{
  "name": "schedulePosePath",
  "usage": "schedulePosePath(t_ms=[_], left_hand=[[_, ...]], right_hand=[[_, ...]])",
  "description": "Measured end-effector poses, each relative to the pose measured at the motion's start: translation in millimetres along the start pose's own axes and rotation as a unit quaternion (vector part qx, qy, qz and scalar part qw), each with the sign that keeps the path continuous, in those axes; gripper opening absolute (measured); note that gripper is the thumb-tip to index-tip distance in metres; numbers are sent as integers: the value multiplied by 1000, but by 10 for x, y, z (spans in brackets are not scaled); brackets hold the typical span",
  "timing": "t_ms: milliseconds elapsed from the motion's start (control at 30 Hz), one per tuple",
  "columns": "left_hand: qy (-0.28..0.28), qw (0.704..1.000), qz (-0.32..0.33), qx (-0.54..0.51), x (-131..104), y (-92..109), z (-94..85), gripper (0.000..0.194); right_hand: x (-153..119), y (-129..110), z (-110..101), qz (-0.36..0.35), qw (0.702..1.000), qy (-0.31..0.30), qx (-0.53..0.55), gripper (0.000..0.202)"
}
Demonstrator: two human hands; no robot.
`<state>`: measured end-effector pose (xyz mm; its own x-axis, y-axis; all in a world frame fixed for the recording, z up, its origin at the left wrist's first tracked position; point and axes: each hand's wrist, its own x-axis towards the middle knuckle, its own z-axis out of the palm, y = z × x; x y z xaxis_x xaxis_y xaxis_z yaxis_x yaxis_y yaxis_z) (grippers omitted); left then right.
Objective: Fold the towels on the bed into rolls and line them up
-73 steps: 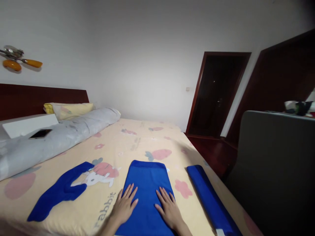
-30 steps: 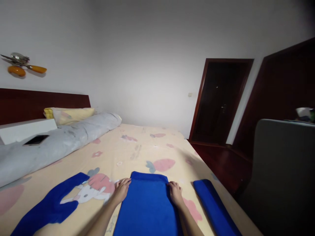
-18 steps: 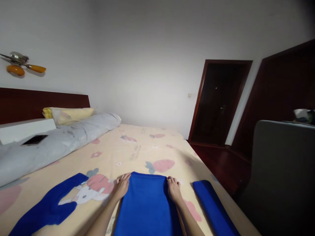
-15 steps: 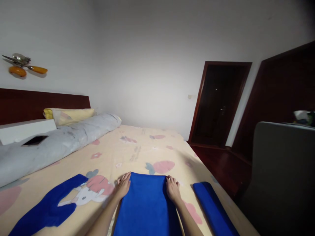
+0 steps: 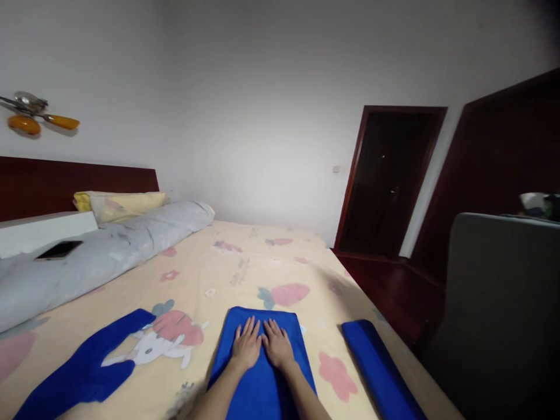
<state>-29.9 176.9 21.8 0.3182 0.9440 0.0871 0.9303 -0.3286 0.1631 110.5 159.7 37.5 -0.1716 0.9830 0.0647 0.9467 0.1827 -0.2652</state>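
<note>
A folded blue cloth (image 5: pixel 280 402) lies on the bed in front of me, its far edge straight and its near part cut off by the frame. My left hand (image 5: pixel 247 344) rests flat on it with fingers spread. Beside it, thumbs nearly touching, my right hand (image 5: pixel 277 344) also lies flat on the cloth. To the left is a blue fabric piece (image 5: pixel 83 367) with a curved cut-out, possibly a garment. A narrow folded blue cloth (image 5: pixel 380 367) lies to the right, near the bed's edge.
The bed (image 5: pixel 262 265) has a cream sheet with carrot and rabbit prints. A rolled grey quilt (image 5: pixel 144 239) with a phone (image 5: pixel 60 250) on it lies at the left, before a yellow pillow (image 5: pixel 126 205). A grey chair back (image 5: pixel 499 291) stands right; a dark door (image 5: pixel 389 181) is beyond.
Both hands have moved inward from the cloth's far corners onto its middle, now lying flat side by side. The cloth's far edge stays about where it was.
</note>
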Motion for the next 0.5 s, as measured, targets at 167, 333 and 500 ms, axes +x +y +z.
schedulePosePath(t_ms=[167, 333, 500], left_hand=[[-35, 996, -77, 13, -148, -492, -290, 57], [-35, 988, -150, 30, -331, -772, -476, 57], [49, 994, -63, 70, -656, -531, -279, 53]], right_hand=[[-124, 508, -127, 91, 996, -8, -17, 60], [-272, 732, -241, 155, 987, 12, -37, 56], [-614, 350, -130, 35, 997, 68, 2, 58]])
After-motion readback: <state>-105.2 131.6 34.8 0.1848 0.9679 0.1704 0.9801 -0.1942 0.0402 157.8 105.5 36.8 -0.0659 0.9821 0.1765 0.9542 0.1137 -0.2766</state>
